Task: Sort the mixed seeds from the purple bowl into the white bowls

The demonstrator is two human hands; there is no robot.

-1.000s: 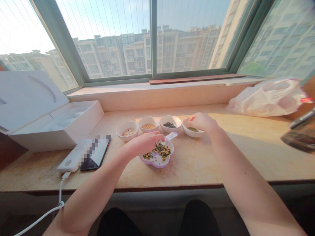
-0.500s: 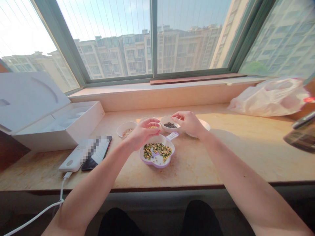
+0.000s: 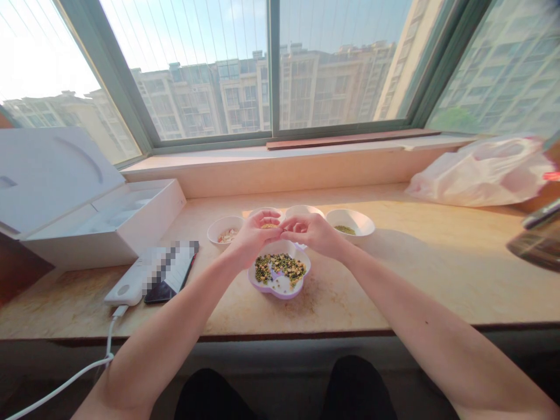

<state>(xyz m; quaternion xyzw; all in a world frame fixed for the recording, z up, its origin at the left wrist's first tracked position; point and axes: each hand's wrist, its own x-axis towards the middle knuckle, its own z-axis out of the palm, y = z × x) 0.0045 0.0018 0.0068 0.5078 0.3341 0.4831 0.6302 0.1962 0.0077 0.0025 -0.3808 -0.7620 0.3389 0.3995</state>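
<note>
My left hand [image 3: 254, 238] is held above the back left of a lilac-rimmed white dish [image 3: 280, 295], thumb and fingers drawn together. The fingertips of my right hand [image 3: 317, 234] meet those of my left; both look pinched, but anything between them is too small to make out. Mixed green, black and yellowish beans [image 3: 282, 268] lie in the dish, whose handle is mostly covered by my right hand. Behind stand a white bowl [image 3: 212, 232] with pale pinkish pieces, a partly hidden bowl [image 3: 262, 210] with yellow grains, another bowl [image 3: 305, 210] behind my right hand, and a bowl [image 3: 362, 223] with green beans.
An open white box [image 3: 157, 201] stands at the left. In front of it lie a white power bank [image 3: 126, 286] with a cable and a dark phone [image 3: 168, 286]. A white plastic bag [image 3: 481, 175] sits at the back right, near a dark glossy object [image 3: 536, 245].
My right hand has moved left and nearer, from the bowl of black beans to my left fingertips. The green-bean bowl is uncovered now. My left hand has hardly moved.
</note>
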